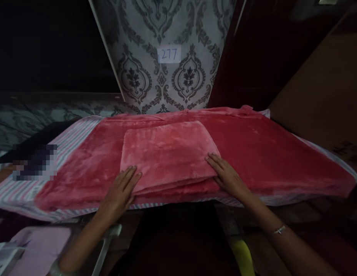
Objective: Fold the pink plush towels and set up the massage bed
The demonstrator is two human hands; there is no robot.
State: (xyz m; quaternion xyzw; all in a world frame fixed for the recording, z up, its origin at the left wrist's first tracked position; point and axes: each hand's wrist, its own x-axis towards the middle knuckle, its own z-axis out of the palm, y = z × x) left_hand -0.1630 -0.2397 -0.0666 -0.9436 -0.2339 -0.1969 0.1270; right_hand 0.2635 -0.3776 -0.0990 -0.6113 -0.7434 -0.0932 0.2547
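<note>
A folded pink-red plush cloth [167,153] lies on a larger red plush blanket [267,153] spread over a striped sheet [66,142]. My left hand [122,189] lies flat with fingers stretched out on the folded cloth's near left corner. My right hand [227,176] rests flat, fingers together and extended, on its near right edge. Neither hand grips anything.
A patterned grey wall panel [164,84] with a paper label reading 277 [169,54] stands behind. A blurred patch [34,161] sits at the left on the sheet. A pink item [37,249] lies at the lower left, a yellow-green object [242,255] below centre.
</note>
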